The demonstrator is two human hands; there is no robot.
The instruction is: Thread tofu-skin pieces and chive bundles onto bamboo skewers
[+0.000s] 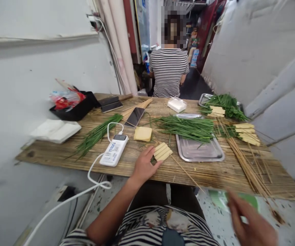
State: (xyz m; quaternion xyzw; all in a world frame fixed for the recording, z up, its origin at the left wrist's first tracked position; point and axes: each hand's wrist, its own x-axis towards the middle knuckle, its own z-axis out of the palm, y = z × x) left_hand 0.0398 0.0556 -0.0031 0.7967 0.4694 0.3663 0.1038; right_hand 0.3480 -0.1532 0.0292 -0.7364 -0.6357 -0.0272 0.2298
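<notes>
In the head view my left hand (pixel 144 165) is at the table's front edge, its thumb and fingers gripping the left side of a row of pale yellow tofu-skin rolls (pixel 163 152). A thin bamboo skewer (pixel 187 172) sticks out of the rolls toward the lower right. Just behind them lies a stack of flat yellow tofu sheets (pixel 142 133). My right hand (pixel 252 218) is off the table at the lower right, smeared by motion; whether it holds anything does not show.
Green chives (pixel 186 127) lie across a metal tray (pixel 201 155). Loose skewers (pixel 245 160) and finished rolls (pixel 247 133) are at right. A power bank (pixel 114 150), phone (pixel 135 117), more chives (pixel 98 133) and black basket (pixel 75 109) are at left. A person (pixel 169 71) sits beyond the table.
</notes>
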